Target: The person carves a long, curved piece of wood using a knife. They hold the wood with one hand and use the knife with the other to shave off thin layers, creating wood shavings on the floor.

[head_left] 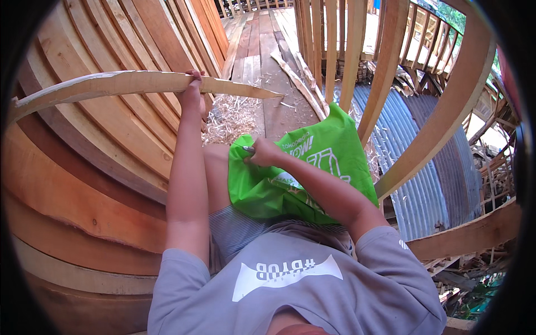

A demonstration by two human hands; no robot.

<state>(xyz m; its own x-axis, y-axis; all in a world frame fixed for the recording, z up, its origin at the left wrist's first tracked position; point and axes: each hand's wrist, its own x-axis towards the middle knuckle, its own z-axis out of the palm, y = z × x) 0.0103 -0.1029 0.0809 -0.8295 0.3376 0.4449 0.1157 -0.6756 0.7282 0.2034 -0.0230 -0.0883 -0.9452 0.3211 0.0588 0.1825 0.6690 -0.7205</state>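
My left hand [192, 92] is closed around a long pale strip of wood [131, 84], held crosswise in front of me. Its right end tapers to a point, and its left end reaches the edge of the picture. A green fabric bag [352, 162] with white print lies spread over my lap. Above it, my right hand [264, 152] is closed on a small grey metal tool [249, 149]. Only a short end of that tool shows past the fingers, so its exact kind is hidden.
Wood shavings [234, 114] are heaped on the plank floor [273, 125] beyond my knees. Long thin wood pieces [298, 81] lie farther along it. A plank wall [100, 184] rises at left. Upright wooden slats [385, 67] stand at right, with corrugated metal sheets [416, 173] beyond.
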